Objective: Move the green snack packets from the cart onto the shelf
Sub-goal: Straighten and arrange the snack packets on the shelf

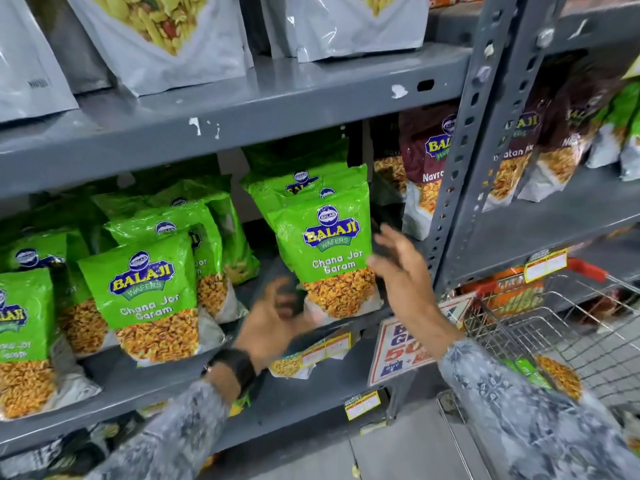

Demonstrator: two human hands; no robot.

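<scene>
Several green snack packets stand in rows on the grey shelf (pixel 284 396). The front packet of the right row (pixel 325 244) stands upright at the shelf's edge. My left hand (pixel 273 317) is blurred just below its lower left corner, fingers apart, holding nothing. My right hand (pixel 401 271) is open beside the packet's right edge, apart from it or barely touching. Another green packet (pixel 540 372) lies in the wire cart (pixel 519 327) at the lower right, partly hidden by my right sleeve.
Maroon snack packets (pixel 426 157) stand right of the green rows. Grey pouches (pixel 166 39) fill the shelf above. A perforated steel upright (pixel 464 150) divides the shelving bays. A promo sign (pixel 405 344) and price tags hang on the shelf edge.
</scene>
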